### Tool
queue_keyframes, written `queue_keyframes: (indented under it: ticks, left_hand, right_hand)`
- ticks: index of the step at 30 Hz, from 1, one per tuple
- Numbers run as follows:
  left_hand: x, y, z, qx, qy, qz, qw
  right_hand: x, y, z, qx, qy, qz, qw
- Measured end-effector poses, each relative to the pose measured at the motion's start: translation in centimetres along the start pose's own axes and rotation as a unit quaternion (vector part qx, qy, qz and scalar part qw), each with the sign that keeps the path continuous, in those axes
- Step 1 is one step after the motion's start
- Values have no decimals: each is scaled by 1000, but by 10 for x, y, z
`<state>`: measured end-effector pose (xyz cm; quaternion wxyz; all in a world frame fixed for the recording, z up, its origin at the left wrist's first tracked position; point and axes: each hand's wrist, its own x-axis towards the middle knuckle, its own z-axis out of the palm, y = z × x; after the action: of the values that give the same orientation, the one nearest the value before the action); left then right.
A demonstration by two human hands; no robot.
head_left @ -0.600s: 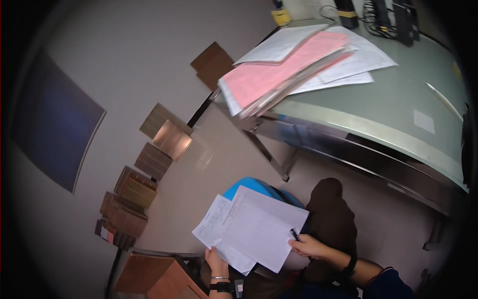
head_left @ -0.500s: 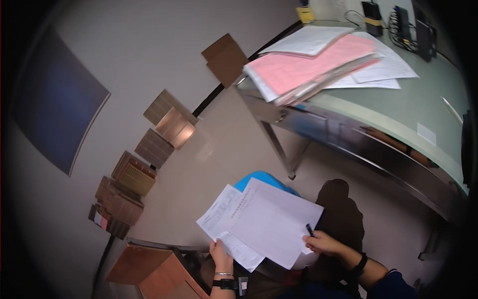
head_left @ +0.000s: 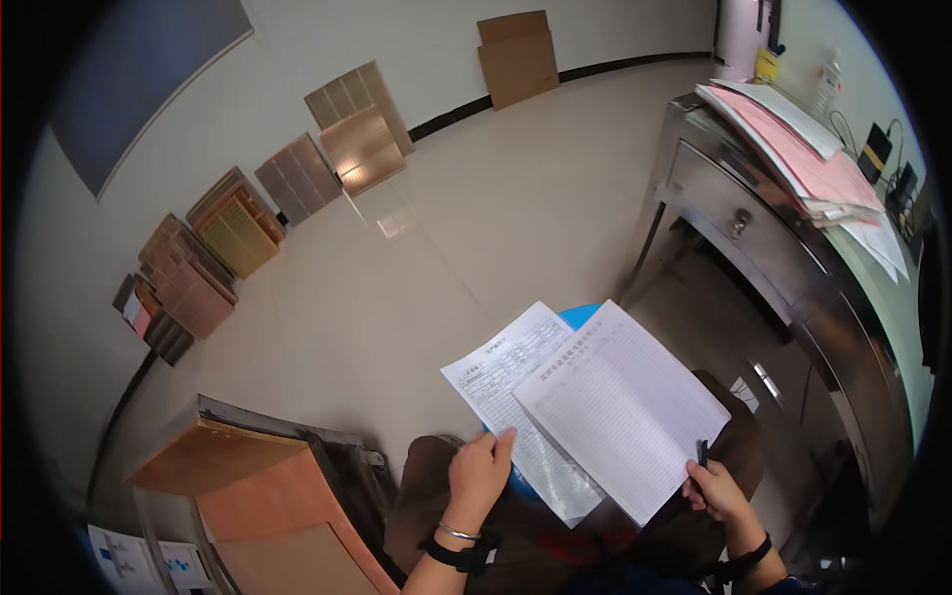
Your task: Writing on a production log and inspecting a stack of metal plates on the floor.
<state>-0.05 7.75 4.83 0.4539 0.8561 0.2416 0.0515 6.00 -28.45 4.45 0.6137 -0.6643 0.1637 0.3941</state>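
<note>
My left hand (head_left: 481,474) is closed at the left edge of a printed sheet (head_left: 511,362), its thumb by the paper. The lower end of that sheet looks glossy. Overlapping it on the right lies a ruled paper form (head_left: 625,412) with a heading and many fine lines. At the form's lower right corner, my right hand (head_left: 716,491) grips a black pen (head_left: 702,453) that points up. Whether its fingers also pinch the form, I cannot tell. Both papers are over my lap, in front of a blue rounded object (head_left: 581,316) that is mostly hidden.
A metal desk (head_left: 734,208) with a drawer stands at the right, bearing a stack of pink and white papers (head_left: 803,149). Brown panels (head_left: 362,149) lean along the wall. At lower left is an orange-brown wooden piece of furniture (head_left: 268,496).
My view has swung, so the desk sits further right and more floor and wall show. Papers and both hands appear further right in the picture; the pen stays in my right hand.
</note>
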Motion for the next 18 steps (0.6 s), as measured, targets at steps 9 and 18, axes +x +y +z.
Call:
queue_keyframes:
  ticks: [9, 18]
  left_hand:
    - [4, 15, -12, 97, 1, 298, 950]
    - [18, 12, 6, 117, -172, 390, 897]
  right_hand:
    - [-16, -98, 8, -165, 112, -260, 945]
    - [36, -166, 103, -140, -148, -284, 937]
